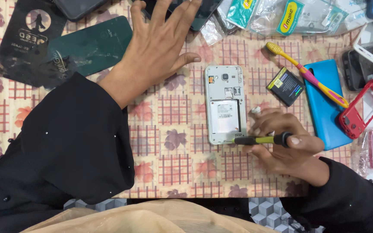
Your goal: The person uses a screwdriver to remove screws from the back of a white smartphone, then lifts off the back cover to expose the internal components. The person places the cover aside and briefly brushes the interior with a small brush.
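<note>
The right hand (288, 146) grips a yellow-black screwdriver (260, 140), its tip at the bottom edge of the opened white phone (224, 103) lying just left of it on the desk (173, 142). The left hand (158, 47) hovers open, fingers spread, up-left of the phone.

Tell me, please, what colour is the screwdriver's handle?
Yellow and black screwdriver, seen best in the head view.

right hand (288, 144) gripping screwdriver (260, 140) — opened phone (225, 104)

Matt plastic phone (225, 103), glossy blue plastic cover (324, 108), patterned cloth tablecloth (173, 142).
</note>
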